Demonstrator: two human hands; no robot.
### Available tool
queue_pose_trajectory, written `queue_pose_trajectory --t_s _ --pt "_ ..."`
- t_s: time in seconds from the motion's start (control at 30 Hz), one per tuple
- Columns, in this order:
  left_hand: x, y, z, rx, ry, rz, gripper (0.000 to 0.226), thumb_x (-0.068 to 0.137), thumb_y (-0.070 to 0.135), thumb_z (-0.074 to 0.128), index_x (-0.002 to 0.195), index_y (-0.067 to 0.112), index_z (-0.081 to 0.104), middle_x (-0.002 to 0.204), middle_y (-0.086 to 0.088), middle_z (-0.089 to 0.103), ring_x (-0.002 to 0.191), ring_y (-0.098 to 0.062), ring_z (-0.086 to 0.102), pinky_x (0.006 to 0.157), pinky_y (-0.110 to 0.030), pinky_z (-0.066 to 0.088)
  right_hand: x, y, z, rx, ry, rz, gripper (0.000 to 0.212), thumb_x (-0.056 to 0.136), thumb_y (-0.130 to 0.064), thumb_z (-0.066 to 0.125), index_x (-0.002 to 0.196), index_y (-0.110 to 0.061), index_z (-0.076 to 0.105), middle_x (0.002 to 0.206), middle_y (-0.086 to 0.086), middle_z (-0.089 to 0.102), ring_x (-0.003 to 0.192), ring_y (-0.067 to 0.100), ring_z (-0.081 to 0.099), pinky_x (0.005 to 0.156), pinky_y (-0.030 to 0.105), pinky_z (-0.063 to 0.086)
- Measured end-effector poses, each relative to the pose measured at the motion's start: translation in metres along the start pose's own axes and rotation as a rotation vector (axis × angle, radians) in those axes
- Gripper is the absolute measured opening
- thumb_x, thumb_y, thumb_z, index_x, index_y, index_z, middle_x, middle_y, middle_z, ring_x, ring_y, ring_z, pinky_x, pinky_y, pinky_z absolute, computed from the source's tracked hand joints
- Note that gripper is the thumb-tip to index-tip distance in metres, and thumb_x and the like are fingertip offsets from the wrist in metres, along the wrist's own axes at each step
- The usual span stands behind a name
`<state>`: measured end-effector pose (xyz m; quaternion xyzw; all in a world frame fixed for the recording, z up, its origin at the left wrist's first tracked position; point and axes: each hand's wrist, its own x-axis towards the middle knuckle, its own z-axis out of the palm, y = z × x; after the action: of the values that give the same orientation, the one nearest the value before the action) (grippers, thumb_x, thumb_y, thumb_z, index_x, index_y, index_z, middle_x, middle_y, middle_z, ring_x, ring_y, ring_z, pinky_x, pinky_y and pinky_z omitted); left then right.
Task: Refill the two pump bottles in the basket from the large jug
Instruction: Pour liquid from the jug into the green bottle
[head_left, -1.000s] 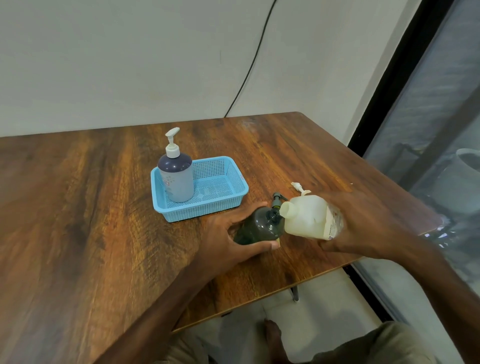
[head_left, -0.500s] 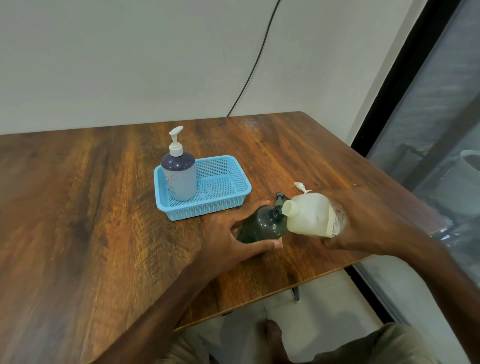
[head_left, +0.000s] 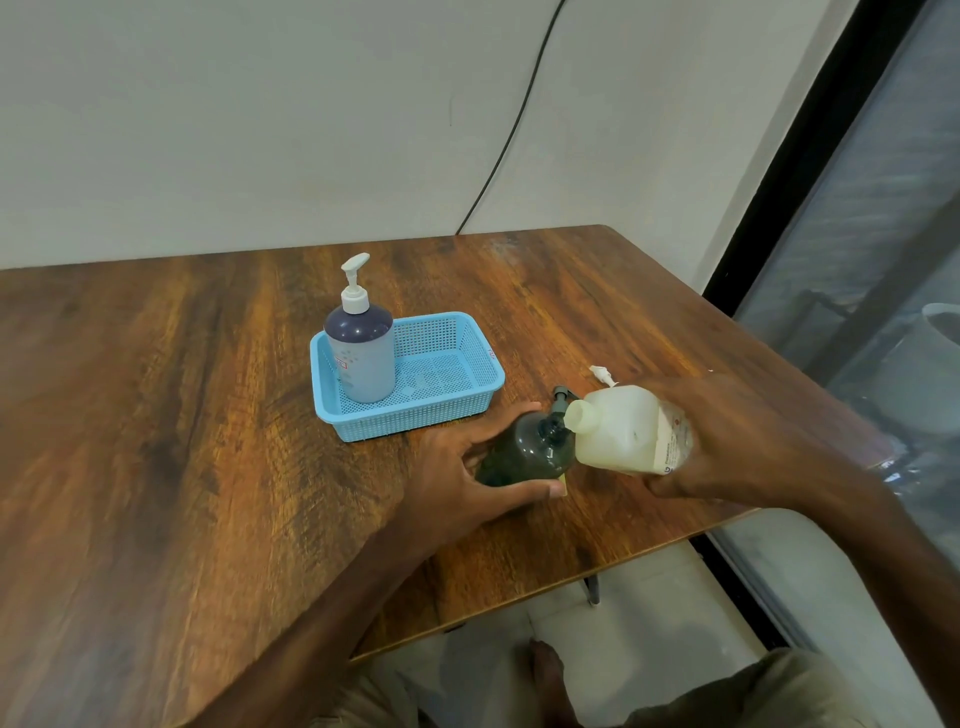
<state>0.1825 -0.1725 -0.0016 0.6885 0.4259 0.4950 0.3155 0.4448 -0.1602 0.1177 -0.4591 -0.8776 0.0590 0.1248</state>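
The left hand (head_left: 457, 467) wraps its grip around the dark translucent bottle (head_left: 524, 449) on the wooden tabletop (head_left: 182, 467); the right hand (head_left: 727, 441) clasps the tilted whitish plastic jug (head_left: 628, 431), spout at its mouth. The white-pumped purple bottle (head_left: 361, 348) waits capped in the blue perforated basket (head_left: 447, 364), seemingly not yet refilled.

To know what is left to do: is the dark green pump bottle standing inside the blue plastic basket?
No, the dark green pump bottle stands on the wooden table outside the blue plastic basket, held by the left hand.

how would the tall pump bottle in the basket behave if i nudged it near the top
Probably tips rather than slides: the pump bottle stands tall and narrow, and the blue basket rim only reaches its lower part. Its smooth plastic may be slippery. How full it is, I cannot tell.
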Motion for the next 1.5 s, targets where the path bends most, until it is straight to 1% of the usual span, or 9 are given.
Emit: queue_pose_trajectory --t_s 0.23,0.47,0.6,0.73,0.9,1.03,1.2,1.43,1.5 --pt "0.000 -0.001 0.000 -0.008 0.009 -0.015 0.079 0.073 0.031 0.095 0.143 0.018 0.061 0.136 0.012 0.068 0.127 -0.002 0.064 0.100 -0.021 0.056 0.002 -0.002 -0.002 0.014 -0.037 0.034 0.080 0.065 -0.028 0.093 0.136 -0.020 0.057 0.107 -0.019 0.049 0.091 0.002 0.048 0.075 0.002 0.036" --pt "0.000 -0.003 0.001 -0.017 0.011 -0.027 0.080 0.072 0.028 0.096 0.143 0.018 0.061 0.136 0.015 0.068 0.127 0.001 0.063 0.100 -0.022 0.056 0.005 0.001 -0.005 -0.019 -0.082 0.032 0.082 0.066 -0.035 0.092 0.138 -0.023 0.055 0.113 -0.017 0.053 0.100 0.000 0.044 0.080 -0.002 0.034" --pt "0.001 -0.001 0.001 -0.017 0.008 -0.025 0.078 0.072 0.029 0.095 0.142 0.022 0.061 0.134 0.018 0.067 0.126 0.000 0.064 0.099 -0.020 0.056 0.009 0.003 -0.006 -0.087 -0.115 0.017 0.081 0.065 -0.044 0.089 0.137 -0.029 0.055 0.108 -0.020 0.056 0.095 -0.001 0.049 0.077 0.002 0.038" --pt "0.001 0.001 0.000 -0.014 0.008 -0.026 0.077 0.071 0.028 0.096 0.139 0.030 0.060 0.132 0.025 0.065 0.125 0.004 0.063 0.097 -0.015 0.055 0.010 0.005 -0.007 -0.099 -0.137 0.036 0.086 0.066 -0.047 0.088 0.142 -0.031 0.051 0.119 -0.017 0.058 0.105 0.002 0.049 0.081 0.009 0.036" --pt "0.000 -0.003 0.001 -0.029 0.010 -0.031 0.078 0.071 0.023 0.097 0.140 0.023 0.061 0.133 0.021 0.066 0.126 0.002 0.064 0.100 -0.020 0.056 0.012 0.003 -0.009 -0.151 -0.160 0.038 0.085 0.067 -0.050 0.086 0.142 -0.036 0.048 0.111 -0.024 0.049 0.099 -0.001 0.044 0.071 0.005 0.031" --pt "0.001 -0.002 0.002 -0.038 0.004 -0.051 0.078 0.069 0.024 0.097 0.136 0.034 0.058 0.129 0.031 0.063 0.125 0.007 0.062 0.099 -0.013 0.052 0.012 0.004 -0.009 -0.144 -0.150 0.023 0.083 0.065 -0.048 0.086 0.140 -0.035 0.052 0.111 -0.022 0.056 0.094 -0.003 0.045 0.072 0.001 0.032" --pt "0.001 -0.002 0.001 -0.029 0.010 -0.054 0.077 0.070 0.027 0.097 0.135 0.039 0.057 0.130 0.029 0.065 0.126 0.003 0.063 0.100 -0.016 0.053 0.011 0.005 -0.010 -0.134 -0.164 0.022 0.086 0.066 -0.048 0.087 0.142 -0.033 0.050 0.111 -0.024 0.051 0.096 -0.005 0.044 0.077 -0.003 0.031" --pt "0.000 -0.006 0.002 -0.023 0.010 -0.046 0.081 0.071 0.030 0.097 0.143 0.026 0.061 0.137 0.017 0.067 0.129 -0.001 0.063 0.103 -0.024 0.056 0.013 0.011 -0.007 -0.117 -0.173 0.026 0.087 0.066 -0.049 0.087 0.143 -0.032 0.049 0.115 -0.023 0.051 0.102 -0.004 0.045 0.076 0.000 0.031" --pt "0.001 -0.005 0.002 -0.020 0.011 -0.044 0.080 0.070 0.030 0.097 0.141 0.032 0.059 0.137 0.019 0.066 0.129 0.000 0.062 0.103 -0.023 0.055 0.013 0.011 -0.007 -0.111 -0.169 0.022 0.086 0.065 -0.046 0.088 0.142 -0.031 0.052 0.115 -0.021 0.055 0.101 -0.003 0.048 0.075 0.002 0.034"
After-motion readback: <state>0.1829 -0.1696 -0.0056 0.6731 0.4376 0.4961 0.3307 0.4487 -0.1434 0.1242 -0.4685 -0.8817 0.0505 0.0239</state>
